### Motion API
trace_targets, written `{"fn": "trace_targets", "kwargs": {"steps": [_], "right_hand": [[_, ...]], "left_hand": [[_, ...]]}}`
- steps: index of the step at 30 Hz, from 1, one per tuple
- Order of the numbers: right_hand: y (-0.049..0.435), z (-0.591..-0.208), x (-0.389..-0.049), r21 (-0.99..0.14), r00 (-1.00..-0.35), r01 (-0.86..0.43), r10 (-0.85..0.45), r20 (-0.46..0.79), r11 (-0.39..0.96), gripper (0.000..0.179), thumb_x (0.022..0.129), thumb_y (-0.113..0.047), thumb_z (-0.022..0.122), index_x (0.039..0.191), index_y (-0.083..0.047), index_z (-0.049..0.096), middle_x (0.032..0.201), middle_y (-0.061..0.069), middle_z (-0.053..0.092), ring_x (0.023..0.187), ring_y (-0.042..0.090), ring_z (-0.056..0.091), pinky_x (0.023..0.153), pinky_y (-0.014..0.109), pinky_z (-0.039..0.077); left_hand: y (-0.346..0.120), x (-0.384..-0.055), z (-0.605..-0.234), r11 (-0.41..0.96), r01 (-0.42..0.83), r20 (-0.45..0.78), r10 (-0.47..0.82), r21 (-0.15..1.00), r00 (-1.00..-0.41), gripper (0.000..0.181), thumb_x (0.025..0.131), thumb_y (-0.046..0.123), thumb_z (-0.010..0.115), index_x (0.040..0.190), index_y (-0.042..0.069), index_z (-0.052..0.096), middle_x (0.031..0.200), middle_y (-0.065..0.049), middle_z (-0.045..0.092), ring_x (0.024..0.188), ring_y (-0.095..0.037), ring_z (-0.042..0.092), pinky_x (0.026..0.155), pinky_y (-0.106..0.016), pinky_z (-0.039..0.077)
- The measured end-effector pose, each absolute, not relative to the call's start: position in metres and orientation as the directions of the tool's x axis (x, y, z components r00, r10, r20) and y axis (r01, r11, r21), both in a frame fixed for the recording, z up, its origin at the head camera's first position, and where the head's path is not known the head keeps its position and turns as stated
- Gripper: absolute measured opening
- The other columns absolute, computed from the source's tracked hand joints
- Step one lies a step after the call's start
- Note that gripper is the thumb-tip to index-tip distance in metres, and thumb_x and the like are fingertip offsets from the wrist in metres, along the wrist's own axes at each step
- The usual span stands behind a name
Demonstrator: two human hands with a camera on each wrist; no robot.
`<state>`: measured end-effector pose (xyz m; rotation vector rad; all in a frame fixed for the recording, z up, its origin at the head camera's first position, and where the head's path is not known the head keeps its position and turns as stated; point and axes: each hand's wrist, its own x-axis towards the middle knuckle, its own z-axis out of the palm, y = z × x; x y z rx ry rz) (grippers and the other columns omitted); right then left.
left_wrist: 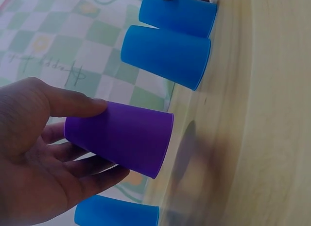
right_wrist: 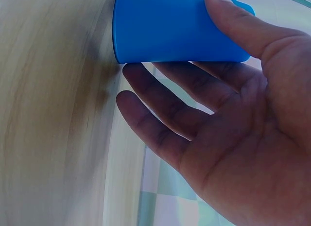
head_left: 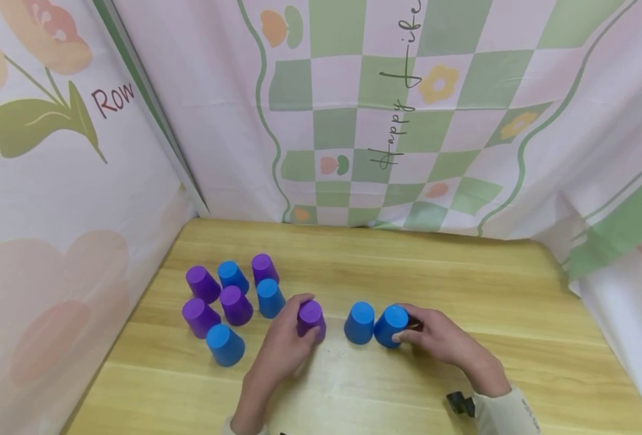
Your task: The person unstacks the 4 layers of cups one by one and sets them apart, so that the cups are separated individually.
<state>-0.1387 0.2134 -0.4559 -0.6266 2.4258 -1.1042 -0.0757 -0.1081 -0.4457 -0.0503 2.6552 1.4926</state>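
My left hand (head_left: 285, 347) grips an upside-down purple cup (head_left: 311, 315), thumb on the near side and fingers round the far side. In the left wrist view, the rim of that purple cup (left_wrist: 126, 138) appears slightly off the tabletop, its shadow lying apart. To the right, my right hand (head_left: 442, 337) holds an upside-down blue cup (head_left: 390, 325) between thumb and fingers. Close beside it, on its left, stands another blue cup (head_left: 359, 324), also mouth down. The right wrist view shows the thumb on the held blue cup (right_wrist: 165, 26) and some fingers along its side.
Left of my left hand stand several upturned cups, among them a front blue cup (head_left: 225, 345), a purple cup (head_left: 236, 306) and a blue cup (head_left: 270, 299) close to my knuckles. A patterned curtain (head_left: 386, 121) hangs behind the wooden table (head_left: 516, 302). A black object (head_left: 460, 403) is by the right sleeve.
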Motion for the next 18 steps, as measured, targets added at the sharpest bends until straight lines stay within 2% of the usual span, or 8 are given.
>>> {"fn": "trace_targets", "kwargs": {"steps": [7, 18], "right_hand": [[0.213, -0.455, -0.139, -0.759, -0.823, -0.24, -0.541, -0.172, 0.606, 0.044, 0.1, -0.038, 0.072, 0.136, -0.013, 0.065, 0.12, 0.002, 0.073, 0.109, 0.02, 0.068, 0.087, 0.028, 0.059], [0.212, -0.455, -0.138, -0.759, -0.823, -0.23, -0.538, -0.182, 0.609, 0.044, 0.1, -0.037, 0.072, 0.136, -0.013, 0.065, 0.122, 0.003, 0.073, 0.109, 0.02, 0.067, 0.088, 0.033, 0.06]], "left_hand": [[-0.113, -0.074, -0.44, 0.519, -0.044, -0.066, 0.025, 0.854, -0.998, 0.057, 0.098, 0.006, 0.072, 0.15, 0.017, 0.051, 0.152, -0.01, 0.057, 0.142, -0.033, 0.055, 0.115, -0.055, 0.049], [-0.119, -0.072, -0.438, 0.52, -0.08, -0.104, 0.018, 0.851, -0.994, 0.056, 0.096, 0.009, 0.076, 0.147, 0.018, 0.054, 0.149, -0.007, 0.059, 0.139, -0.031, 0.057, 0.114, -0.055, 0.051]]}}
